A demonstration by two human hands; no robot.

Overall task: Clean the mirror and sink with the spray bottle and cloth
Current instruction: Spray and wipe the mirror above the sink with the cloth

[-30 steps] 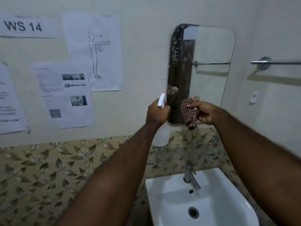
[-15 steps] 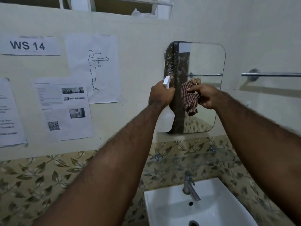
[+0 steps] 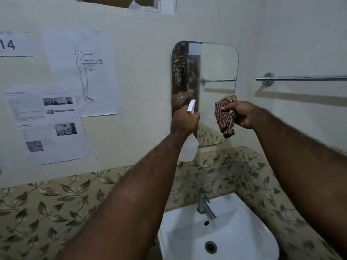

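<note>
The left hand [image 3: 185, 121] is wrapped tight around the neck of the spray bottle [image 3: 189, 147], its white nozzle tipped up and aimed at the lower left of the mirror [image 3: 217, 68], right up against the glass. That looks like a spraying stance: the bottle body hangs below the fist, the head points where the speckled, dirty band runs down the mirror's left side. Whether a finger is on the trigger cannot be told from here.

Just to the right, the right hand [image 3: 242, 114] is clenched on the checked cloth [image 3: 224, 117], bunched into a wad with a tail dangling. It is held clear of the glass and beside the bottle, likely so it stays out of the mist yet ready to wipe as soon as the surface is wet.

Out past the hands, a towel rail [image 3: 300, 78] runs along the right wall. Below, nearer the person, the white sink [image 3: 244, 222] and its tap [image 3: 203, 205] wait under the mirror, untouched for now; the sink seems set for afterwards.
</note>
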